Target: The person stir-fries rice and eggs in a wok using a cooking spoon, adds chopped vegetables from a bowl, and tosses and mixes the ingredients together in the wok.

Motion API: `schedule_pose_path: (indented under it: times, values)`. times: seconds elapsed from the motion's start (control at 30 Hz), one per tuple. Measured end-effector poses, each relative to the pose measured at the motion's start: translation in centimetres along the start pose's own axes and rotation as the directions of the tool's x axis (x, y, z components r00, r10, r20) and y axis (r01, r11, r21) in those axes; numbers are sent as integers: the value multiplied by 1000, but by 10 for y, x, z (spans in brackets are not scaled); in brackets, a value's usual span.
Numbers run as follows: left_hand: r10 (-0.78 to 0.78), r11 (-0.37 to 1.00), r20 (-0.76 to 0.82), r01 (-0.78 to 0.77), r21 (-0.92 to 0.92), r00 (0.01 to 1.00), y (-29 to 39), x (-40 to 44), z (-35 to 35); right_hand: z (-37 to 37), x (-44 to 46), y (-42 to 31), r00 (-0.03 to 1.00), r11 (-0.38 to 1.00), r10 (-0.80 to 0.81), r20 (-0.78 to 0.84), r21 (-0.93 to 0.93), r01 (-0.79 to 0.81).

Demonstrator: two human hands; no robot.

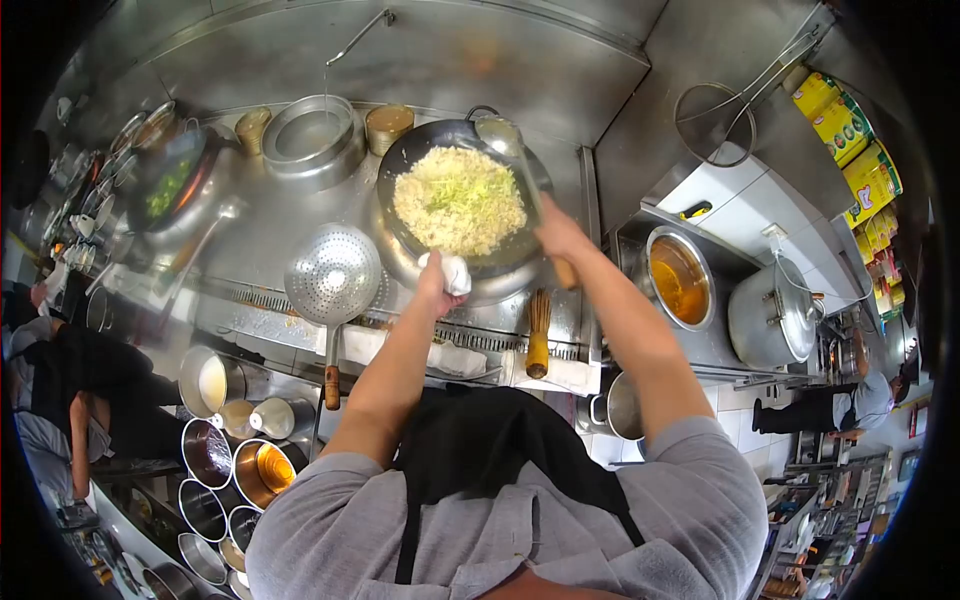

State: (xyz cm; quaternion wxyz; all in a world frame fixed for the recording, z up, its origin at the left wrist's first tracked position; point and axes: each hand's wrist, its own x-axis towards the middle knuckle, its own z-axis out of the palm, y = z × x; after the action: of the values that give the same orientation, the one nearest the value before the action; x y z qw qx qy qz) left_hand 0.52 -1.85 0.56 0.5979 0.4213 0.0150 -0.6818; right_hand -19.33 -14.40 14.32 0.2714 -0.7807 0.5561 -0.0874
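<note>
My left hand [437,284] is closed around a folded white cloth [458,275] at the near rim of a dark wok [402,160]. The wok handle, if there is one under the cloth, is hidden. Fried rice [420,205] fills the middle of the wok, with pale green shreds [462,190] heaped on top. My right hand [562,232] grips a long-handled ladle [500,137] whose wooden end shows below the fist. The ladle's bowl is at the far right rim of the wok, beyond the rice.
A perforated strainer [333,272] lies left of the wok, and a bamboo brush [538,330] lies in front. Behind stands a round metal pot [314,140]. To the right are a bowl of orange liquid [680,280] and a lidded pot [775,310]. Co-workers stand on both sides.
</note>
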Motion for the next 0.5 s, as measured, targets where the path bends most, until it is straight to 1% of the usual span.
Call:
schedule_pose_path:
  times: [0.03,0.1,0.17,0.23,0.27,0.3,0.37,0.4,0.43,0.47,0.5]
  values:
    - [10,1000,7,-10,-3,1000,1,-3,3,20,27,4,993,984,-81,-82,-168,66]
    - [-67,989,-22,69,127,998,8,-12,9,50,27,-19,1000,965,-5,28,-261,12]
    - [-60,993,-5,60,100,998,9,9,1,75,-8,-26,985,944,-30,169,-319,84]
    - [-48,963,2,46,264,999,11,30,-7,53,-67,-37,953,887,-12,302,-438,150]
    - [-76,967,-39,83,240,996,15,32,-5,39,-88,-29,941,847,-17,339,-495,193]
    - [-78,967,-49,88,237,996,16,36,-3,22,-102,-12,926,803,-20,377,-546,239]
    - [-125,950,-38,131,285,991,14,46,-7,-9,-106,26,914,693,16,405,-664,282]
    - [-52,948,12,45,314,999,10,53,-15,-25,-105,33,923,668,-36,383,-677,307]
    - [26,940,-29,-14,342,999,8,53,-13,-37,-113,32,929,646,-83,361,-690,326]
    - [70,946,-40,-54,320,997,0,51,-15,-36,-125,30,927,658,-78,367,-680,324]
    - [113,949,-47,-93,301,993,2,29,-4,-36,-137,24,934,715,-149,324,-617,328]
